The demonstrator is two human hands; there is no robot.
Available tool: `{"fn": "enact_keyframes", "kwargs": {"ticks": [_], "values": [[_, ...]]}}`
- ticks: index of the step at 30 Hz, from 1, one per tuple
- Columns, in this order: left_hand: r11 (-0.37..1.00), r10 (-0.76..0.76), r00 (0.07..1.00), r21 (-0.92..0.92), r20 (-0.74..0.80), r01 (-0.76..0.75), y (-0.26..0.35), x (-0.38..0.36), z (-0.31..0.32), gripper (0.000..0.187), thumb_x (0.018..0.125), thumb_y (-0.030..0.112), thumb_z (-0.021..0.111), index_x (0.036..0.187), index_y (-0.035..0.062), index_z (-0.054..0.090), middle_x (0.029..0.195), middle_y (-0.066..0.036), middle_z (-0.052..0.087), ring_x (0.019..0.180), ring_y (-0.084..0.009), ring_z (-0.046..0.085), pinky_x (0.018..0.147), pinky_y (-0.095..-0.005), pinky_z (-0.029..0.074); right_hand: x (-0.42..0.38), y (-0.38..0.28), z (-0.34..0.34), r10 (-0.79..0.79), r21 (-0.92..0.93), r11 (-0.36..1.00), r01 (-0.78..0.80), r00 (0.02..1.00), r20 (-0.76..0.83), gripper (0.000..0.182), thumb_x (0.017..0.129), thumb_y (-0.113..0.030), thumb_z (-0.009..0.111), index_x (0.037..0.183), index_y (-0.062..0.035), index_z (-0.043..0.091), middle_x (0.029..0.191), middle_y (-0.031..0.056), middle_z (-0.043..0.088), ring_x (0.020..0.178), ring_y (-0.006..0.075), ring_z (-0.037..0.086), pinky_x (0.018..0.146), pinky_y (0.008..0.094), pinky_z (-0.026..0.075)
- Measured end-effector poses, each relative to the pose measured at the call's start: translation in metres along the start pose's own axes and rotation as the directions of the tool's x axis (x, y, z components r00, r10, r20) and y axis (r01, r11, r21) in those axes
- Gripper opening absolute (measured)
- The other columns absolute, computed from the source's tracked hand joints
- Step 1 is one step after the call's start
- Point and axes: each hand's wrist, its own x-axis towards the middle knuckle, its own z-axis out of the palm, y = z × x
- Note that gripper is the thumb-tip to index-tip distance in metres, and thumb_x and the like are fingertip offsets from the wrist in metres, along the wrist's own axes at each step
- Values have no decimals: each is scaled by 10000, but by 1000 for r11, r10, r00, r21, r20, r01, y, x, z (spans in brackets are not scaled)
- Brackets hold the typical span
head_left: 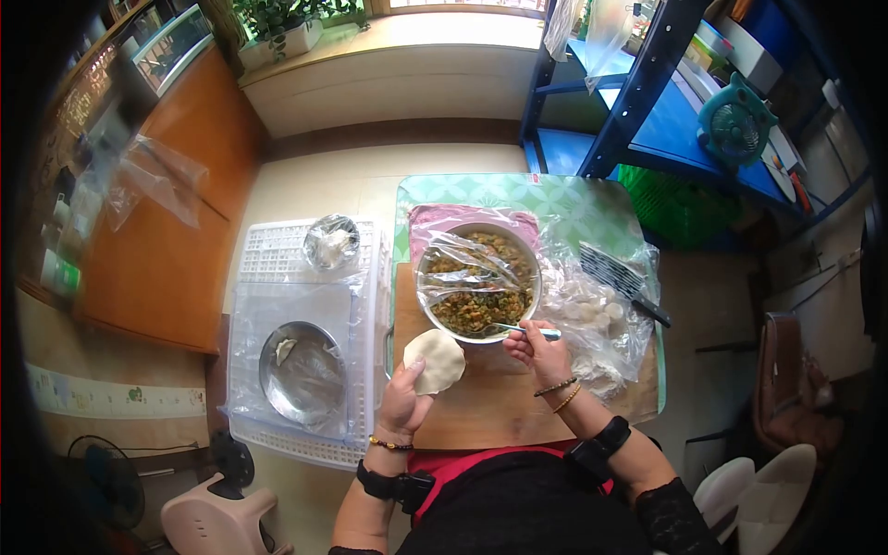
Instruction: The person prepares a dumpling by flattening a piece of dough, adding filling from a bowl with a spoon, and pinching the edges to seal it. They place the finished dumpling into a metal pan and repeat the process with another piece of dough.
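Observation:
A round, flat dough wrapper (435,363) rests in my left hand (403,400), the thumb pressed on its edge. My right hand (536,346) grips a spoon (548,333) with a pale green handle. The spoon's tip reaches into the chopped filling (481,301) near the front rim of a large bowl (427,319). Clear plastic film lies over part of the filling. Right of the bowl, more pale dough rounds (592,314) sit under a clear plastic sheet. A cleaver (620,277) with a black handle lies across that sheet.
On a white plastic rack (242,259) to the left stand a steel pan (268,375) holding one dumpling (285,349) and a small film-covered bowl (331,242). A wooden board (499,407) and pink cloth (435,217) lie on the table. Blue shelving (638,102) stands behind right.

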Motion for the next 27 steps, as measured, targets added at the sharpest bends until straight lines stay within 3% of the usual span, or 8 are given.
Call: {"fn": "enact_keyframes", "kwargs": {"ticks": [13, 16, 21, 27], "values": [[997, 69, 998, 18, -13, -69, 14, 9, 12, 406, 979, 145, 426, 1353, -12, 433, 1273, -139, 574, 1164, -262, 572, 1010, -397, 447, -1, -2, -15, -51, 100, 994, 42, 995, 89, 233, 988, -232, 546, 1078, -17, 544, 906, 104, 672, 795, 194, 693, 702, 301, 578], [995, 84, 996, 48, -35, -83, 15, 11, 15, 397, 984, 142, 432, 1353, -5, 436, 1259, -128, 580, 1151, -248, 577, 996, -384, 455, -7, -14, -13, -109, 64, 993, 104, 990, 85, 229, 991, -223, 540, 1063, -6, 556, 889, 103, 671, 769, 192, 692, 687, 294, 575], [990, 108, 991, 99, -79, -100, 12, 16, 19, 383, 986, 139, 449, 1345, 5, 448, 1241, -108, 588, 1118, -219, 591, 960, -350, 473, -10, -30, -9, -135, -206, 967, 152, 986, 96, 222, 991, -211, 533, 1057, -1, 556, 853, 87, 666, 724, 190, 686, 672, 299, 573], [987, 108, 990, 131, -87, -96, 10, 19, 15, 372, 985, 136, 451, 1335, 9, 460, 1222, -104, 598, 1083, -210, 609, 926, -331, 490, -1, -25, -12, -69, -196, 977, 81, 996, 64, 216, 989, -204, 535, 1037, 4, 564, 845, 86, 663, 716, 182, 683, 667, 296, 574]]}}
